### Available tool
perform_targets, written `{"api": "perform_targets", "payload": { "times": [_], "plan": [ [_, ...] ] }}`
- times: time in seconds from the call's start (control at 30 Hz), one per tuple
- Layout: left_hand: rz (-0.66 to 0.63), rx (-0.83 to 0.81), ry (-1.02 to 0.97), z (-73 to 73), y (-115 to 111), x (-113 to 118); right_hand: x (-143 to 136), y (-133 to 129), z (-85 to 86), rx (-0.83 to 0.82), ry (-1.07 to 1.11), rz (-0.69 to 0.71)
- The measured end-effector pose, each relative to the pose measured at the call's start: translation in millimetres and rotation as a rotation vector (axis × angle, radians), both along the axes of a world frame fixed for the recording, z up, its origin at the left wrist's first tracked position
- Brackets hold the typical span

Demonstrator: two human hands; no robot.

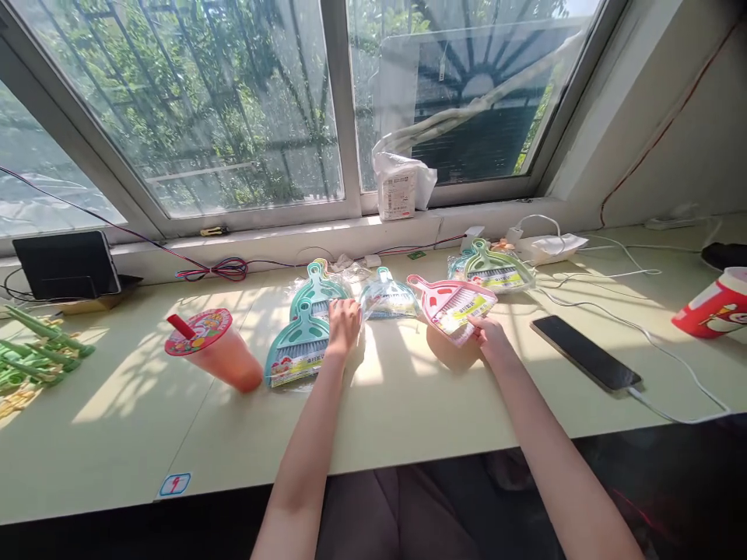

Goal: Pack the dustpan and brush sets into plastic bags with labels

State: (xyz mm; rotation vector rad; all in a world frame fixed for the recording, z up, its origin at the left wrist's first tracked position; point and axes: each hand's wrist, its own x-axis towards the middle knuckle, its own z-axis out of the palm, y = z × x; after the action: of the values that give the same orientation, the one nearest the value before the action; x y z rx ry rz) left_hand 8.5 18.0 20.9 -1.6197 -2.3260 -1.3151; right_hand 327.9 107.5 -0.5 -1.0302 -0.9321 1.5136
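Several small dustpan and brush sets in clear wrapping lie on the pale table. My right hand (487, 330) grips the lower corner of a pink set (449, 303), which is tilted above the table and casts a shadow. My left hand (344, 323) is at the right edge of the green sets, its fingers bent down and their tips hidden. A front green set (300, 350) overlaps another green set (318, 288) behind it. Between my hands lies a pale blue set (388, 295). Light green sets (496, 268) lie at the back right.
A drink cup (225, 358) with a red straw leans left of the green sets. On the right are a phone (583, 354) with a white cable and a red cup (715, 307). A tablet (67, 264) stands back left. A white package (398, 194) rests on the window sill.
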Motion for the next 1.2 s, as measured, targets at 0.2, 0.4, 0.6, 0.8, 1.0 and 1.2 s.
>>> {"api": "perform_targets", "payload": {
  "times": [0.2, 0.4, 0.6, 0.8, 1.0, 1.2],
  "plan": [
    [-0.102, -0.068, 0.102, -4.1, 0.4, 0.5, -30.0, -24.4, 6.8, 0.067, -0.005, 0.196],
    [-0.027, -0.063, 0.084, -5.1, -3.9, -2.4, -51.2, -39.2, 2.9, 0.027, -0.099, 0.364],
    [0.058, 0.046, 0.199, 2.5, -9.5, 2.0, -50.3, -39.2, -0.5, 0.018, -0.086, 0.194],
    [0.080, 0.107, 0.230, 5.9, -7.4, 14.5, -53.4, -44.1, 4.0, 0.108, -0.044, 0.151],
    [-0.007, 0.186, 0.201, 11.3, -15.2, 21.6, -59.7, -48.3, 7.8, 0.114, -0.033, 0.368],
    [0.014, 0.219, 0.116, 12.6, -17.1, 44.5, -61.5, -45.4, 3.9, 0.107, 0.078, 0.242]
  ]
}}
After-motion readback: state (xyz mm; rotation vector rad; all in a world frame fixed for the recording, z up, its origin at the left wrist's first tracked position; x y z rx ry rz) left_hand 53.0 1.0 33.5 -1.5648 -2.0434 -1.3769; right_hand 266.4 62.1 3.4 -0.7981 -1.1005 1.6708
